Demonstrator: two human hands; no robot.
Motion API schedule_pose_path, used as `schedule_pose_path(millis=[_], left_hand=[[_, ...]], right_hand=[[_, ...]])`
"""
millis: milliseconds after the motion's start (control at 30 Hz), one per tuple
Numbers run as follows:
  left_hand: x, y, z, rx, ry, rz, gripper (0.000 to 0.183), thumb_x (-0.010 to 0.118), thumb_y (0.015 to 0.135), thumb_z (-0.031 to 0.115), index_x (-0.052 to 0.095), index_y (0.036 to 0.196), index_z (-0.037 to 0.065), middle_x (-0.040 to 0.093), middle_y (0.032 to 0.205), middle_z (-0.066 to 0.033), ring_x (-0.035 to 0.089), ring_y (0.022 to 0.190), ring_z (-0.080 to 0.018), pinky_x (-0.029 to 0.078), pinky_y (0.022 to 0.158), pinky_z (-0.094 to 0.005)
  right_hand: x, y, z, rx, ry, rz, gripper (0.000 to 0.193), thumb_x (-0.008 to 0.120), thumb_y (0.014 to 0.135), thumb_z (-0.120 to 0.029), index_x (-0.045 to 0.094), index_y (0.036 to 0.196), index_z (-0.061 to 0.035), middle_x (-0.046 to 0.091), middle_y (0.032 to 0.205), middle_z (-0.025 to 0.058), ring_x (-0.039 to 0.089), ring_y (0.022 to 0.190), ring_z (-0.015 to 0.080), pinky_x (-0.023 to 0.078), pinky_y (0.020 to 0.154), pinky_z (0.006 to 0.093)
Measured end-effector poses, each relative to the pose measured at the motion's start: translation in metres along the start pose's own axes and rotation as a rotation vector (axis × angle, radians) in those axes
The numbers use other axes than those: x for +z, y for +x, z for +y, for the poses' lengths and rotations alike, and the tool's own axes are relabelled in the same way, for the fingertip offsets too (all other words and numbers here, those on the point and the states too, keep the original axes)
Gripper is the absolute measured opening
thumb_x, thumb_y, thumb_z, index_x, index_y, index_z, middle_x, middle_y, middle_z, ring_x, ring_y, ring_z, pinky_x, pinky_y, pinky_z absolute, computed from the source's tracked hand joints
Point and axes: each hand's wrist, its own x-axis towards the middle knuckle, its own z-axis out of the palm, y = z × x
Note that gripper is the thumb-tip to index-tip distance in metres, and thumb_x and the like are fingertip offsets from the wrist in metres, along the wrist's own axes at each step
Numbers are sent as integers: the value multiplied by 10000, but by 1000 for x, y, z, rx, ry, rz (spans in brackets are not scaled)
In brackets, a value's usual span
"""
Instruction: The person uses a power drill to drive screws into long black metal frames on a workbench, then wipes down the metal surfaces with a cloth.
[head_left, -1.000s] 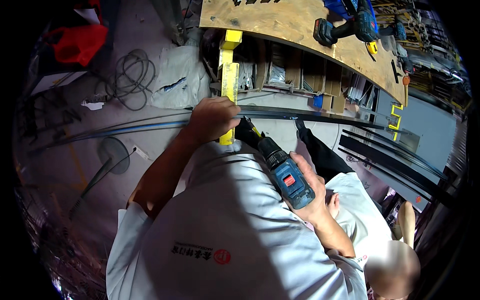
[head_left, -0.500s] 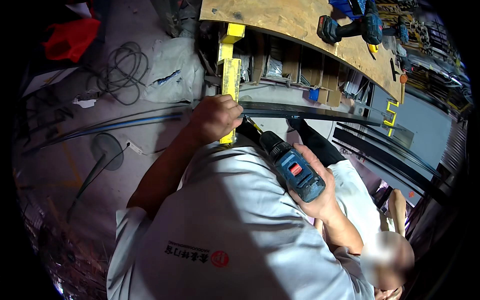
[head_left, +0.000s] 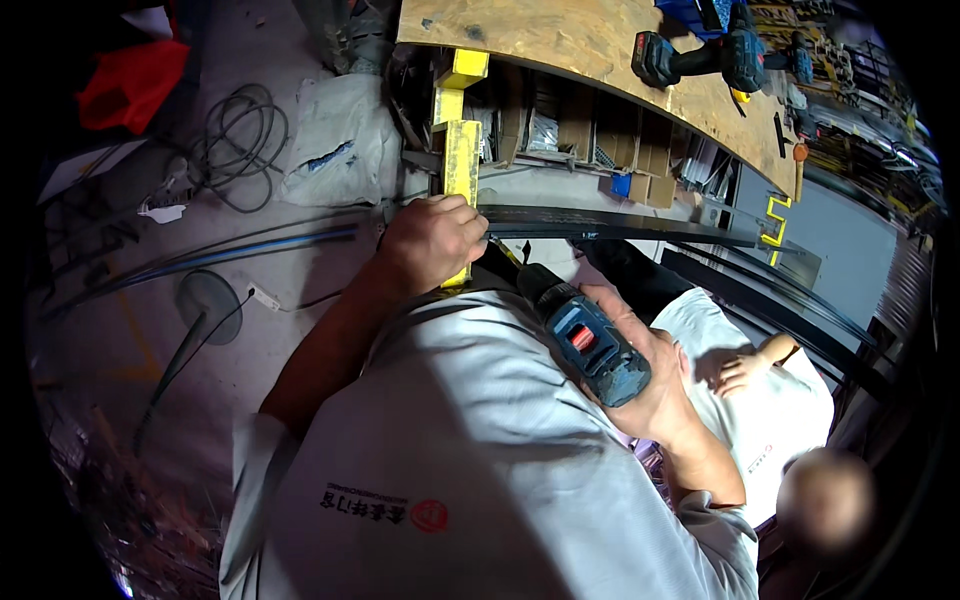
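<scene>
My right hand (head_left: pixel 655 365) is wrapped round a dark blue cordless drill (head_left: pixel 590 340) with a red switch on top. The drill points up and left, its front end just below a long black metal bar (head_left: pixel 600 226). Whether its bit touches the bar, I cannot tell. My left hand (head_left: pixel 435 240) is closed over the bar's left end, at a worn yellow metal stand (head_left: pixel 461 160). Its fingertips are partly hidden, along with the bar's end beneath them.
A wooden workbench (head_left: pixel 560 30) holds another cordless drill (head_left: pixel 743 60). Cardboard boxes (head_left: pixel 655 190) sit below it. A co-worker (head_left: pixel 760 400) is close on my right. Left are a coiled cable (head_left: pixel 245 150), a white sack (head_left: pixel 345 140) and a round-based stand (head_left: pixel 210 305).
The drill and my right hand have shifted slightly left. My left hand stays at the bar's end. The co-worker has moved, with a hand now against the front of the shirt.
</scene>
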Motion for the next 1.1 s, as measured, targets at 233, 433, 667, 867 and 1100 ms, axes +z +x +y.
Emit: schedule_pose_path(millis=[233, 433, 667, 867, 1100], left_hand=[[-2, 0, 4, -34, -32, 25, 283, 820, 758, 175, 719, 980, 33, 694, 898, -67, 669, 902, -228, 531, 806, -354], [-5, 4, 5, -15, -7, 16, 234, 792, 788, 188, 714, 951, 39, 678, 900, -63, 648, 897, -227, 543, 785, -358], [4, 5, -1, -19, -86, 15, 316, 826, 729, 148, 713, 986, 5, 701, 913, -99, 670, 888, -265, 538, 782, -386], [2, 7, -2, -18, -128, -37, 354, 832, 719, 145, 720, 1012, -19, 705, 932, -112, 668, 882, -282, 551, 776, -400], [5, 6, 3, -39, -63, -12, 292, 806, 760, 145, 714, 992, -7, 691, 890, -85, 658, 866, -250, 572, 791, -382]], right_hand=[[1, 1, 3, -67, -1, 8, 714, 823, 805, -57, 509, 1439, 35, 741, 1127, 177, 752, 982, 263, 568, 893, 329], [-1, 5, -7, 30, 27, -49, 689, 783, 827, -40, 495, 1448, 35, 750, 1101, 156, 749, 975, 215, 556, 881, 304], [-3, 9, -15, 126, -19, -131, 778, 792, 773, -76, 469, 1480, -32, 732, 1065, 187, 749, 942, 336, 579, 851, 381], [-3, 12, -11, 45, -39, -124, 822, 817, 748, -124, 473, 1489, -42, 720, 972, 259, 738, 825, 415, 590, 730, 442], [-5, 14, 3, -83, -105, -152, 798, 810, 756, -148, 504, 1467, 46, 704, 884, 235, 713, 693, 368, 584, 651, 423]])
